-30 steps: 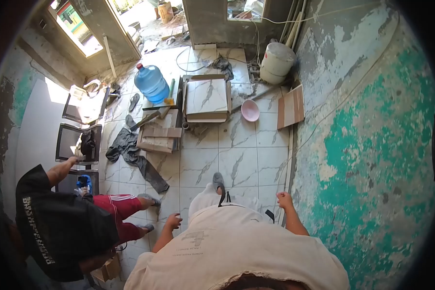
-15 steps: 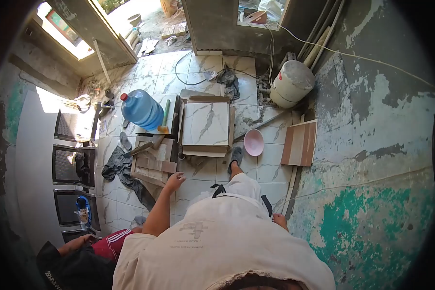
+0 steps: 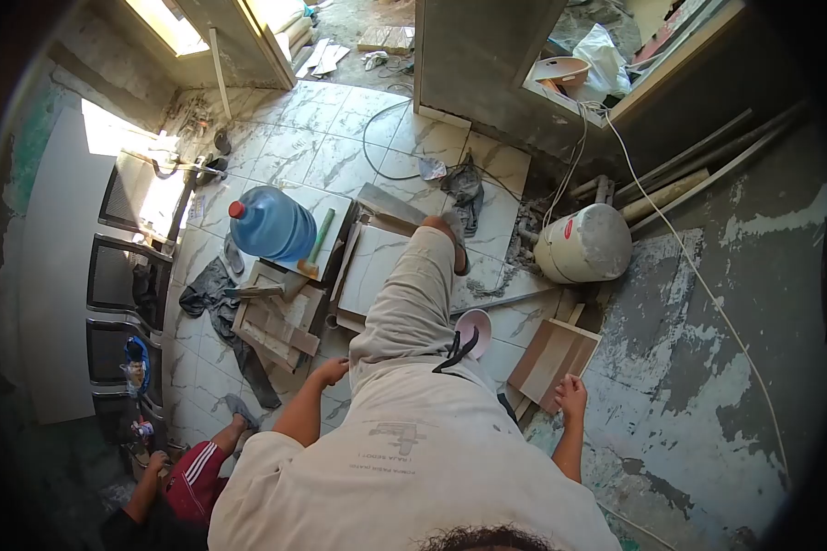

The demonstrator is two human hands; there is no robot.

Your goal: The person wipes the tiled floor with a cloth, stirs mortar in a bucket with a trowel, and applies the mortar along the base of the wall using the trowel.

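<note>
My left hand (image 3: 331,371) hangs beside my left thigh, its fingers loosely bent and nothing visible in it. Out to the right, my right hand (image 3: 572,393) is empty, with fingers loosely apart, in front of a brown striped panel (image 3: 551,363) leaning low by the wall. My raised leg (image 3: 404,285) stretches forward over a stack of marbled tiles (image 3: 372,266) and partly hides it. Left of the stack are a wooden frame with scraps (image 3: 276,321) and a big blue water jug (image 3: 271,225) on another tile stack. A green-handled hammer (image 3: 320,241) lies beside the jug.
A pink bowl (image 3: 474,332) is half hidden by my leg. A white bucket (image 3: 583,243) stands right, near leaning pipes (image 3: 680,193). Dark cloth (image 3: 220,298) and a cable (image 3: 366,138) lie on the floor. Metal chairs (image 3: 124,280) line the left; a person (image 3: 193,482) sits nearby.
My view has turned and moved forward. One leg has swung forward over the tile stack. My right hand has come up and outward from my side; the seated person's leg now shows more.
</note>
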